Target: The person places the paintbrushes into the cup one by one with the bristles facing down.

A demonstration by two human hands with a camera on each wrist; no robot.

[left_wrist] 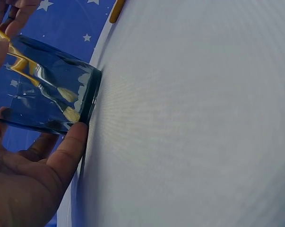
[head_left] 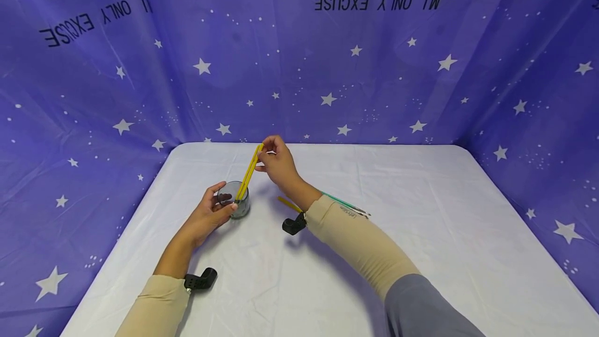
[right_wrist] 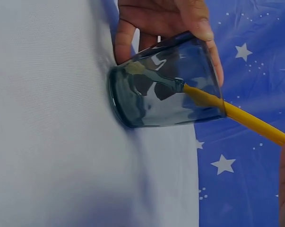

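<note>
A bluish clear glass [head_left: 241,210] stands on the white table, tilted a little in the wrist views. My left hand [head_left: 202,221] grips its side, thumb near the rim on the close side and fingers around the far side. Two yellow-handled paintbrushes [head_left: 249,175] lean in the glass, bristles down near its bottom and handles rising to the right. My right hand [head_left: 281,166] pinches the handles near their upper ends, above and right of the rim. Through the glass, the pale bristles [left_wrist: 71,113] show in the left wrist view.
Another yellow handle [head_left: 288,203] lies on the white tablecloth [head_left: 262,285], partly hidden under my right forearm. Thin teal-handled brushes [head_left: 345,203] lie just beyond that sleeve. A purple star-patterned curtain [head_left: 299,77] borders the table at the back and sides.
</note>
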